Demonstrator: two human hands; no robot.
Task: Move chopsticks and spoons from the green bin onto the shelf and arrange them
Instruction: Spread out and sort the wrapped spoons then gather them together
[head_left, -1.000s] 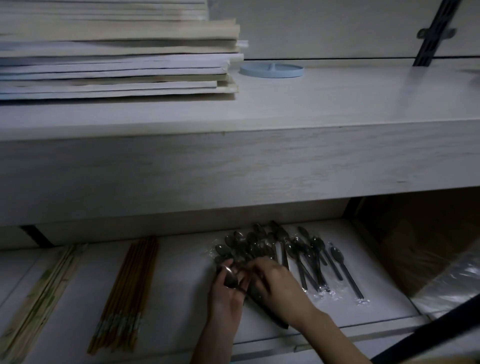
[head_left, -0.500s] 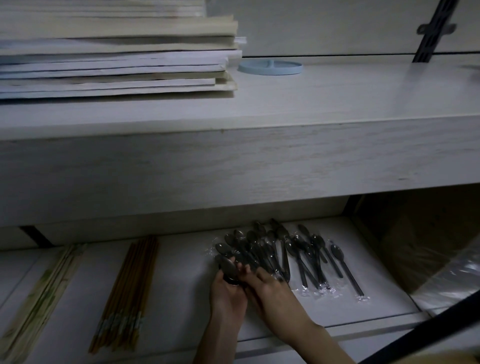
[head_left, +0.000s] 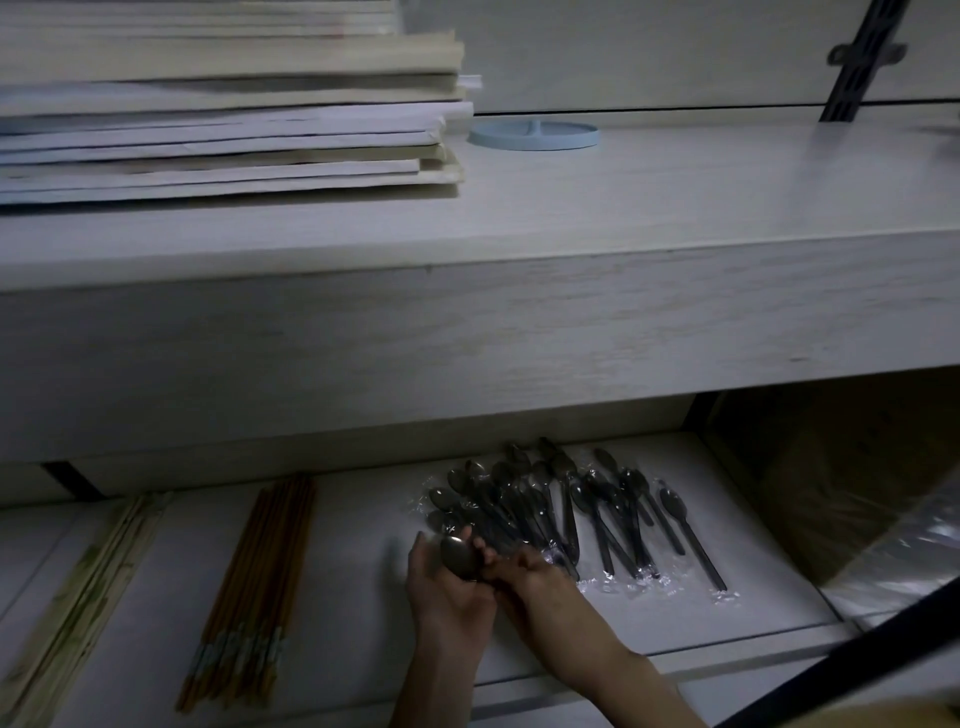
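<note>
Since the head view is the only one we have, we read everything from it. On the shelf (head_left: 363, 597) the spoons (head_left: 545, 506) lie in a loose fan right of centre, with bowls far and handles near. Each is sealed in clear film (head_left: 641, 579). The orange chopsticks (head_left: 254, 587) lie well to their left, and the pale chopsticks (head_left: 78, 608) lie further left again. The green bin is not in view.

Our left hand (head_left: 447, 597) sits at the near left edge of the fan, its fingers and thumb curled round the bowl of one spoon (head_left: 460, 558). Our right hand (head_left: 535, 579) is just beside it, and its fingers reach in against that spoon and the near ends of the pile. The light is dim and the hands are blurred, so we cannot tell whether those fingers pinch anything or only rest there.

We judge the spoons to be stiff, light one at a time and not fragile. The film is what will give trouble: it looks slick and crinkly, so wrapped spoons should slide over one another and out of a loose hold. We would hold this one at the neck or along the handle, pressing through the film onto the hard spoon. To square the fan up, we would gather the handles together rather than push at the bowls.
</note>
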